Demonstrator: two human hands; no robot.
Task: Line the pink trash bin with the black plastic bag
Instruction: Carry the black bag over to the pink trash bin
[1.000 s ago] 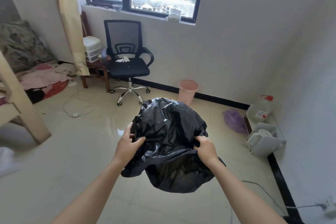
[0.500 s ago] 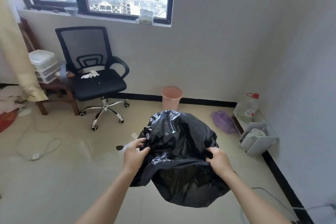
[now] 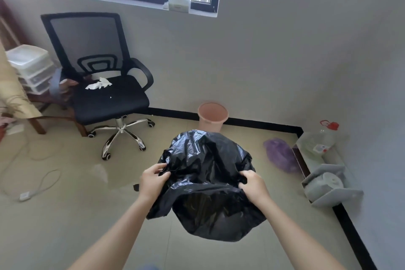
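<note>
A puffed-up black plastic bag [image 3: 208,180] hangs in the air in front of me, its mouth spread toward me. My left hand [image 3: 153,182] pinches the bag's rim on the left side. On the right side my right hand [image 3: 254,184] grips the rim too. The pink trash bin [image 3: 212,116] stands upright and empty on the floor against the far wall, just beyond the bag and apart from it.
A black office chair [image 3: 105,92] on wheels stands left of the bin. A purple bag [image 3: 279,155], a clear jug [image 3: 320,138] and a white holder [image 3: 328,186] line the right wall. A cable with a plug [image 3: 32,190] lies on the tiled floor at left.
I have come closer to the far wall, so the bin and chair look larger. Both hands keep their grip on the bag, which stays spread between them.
</note>
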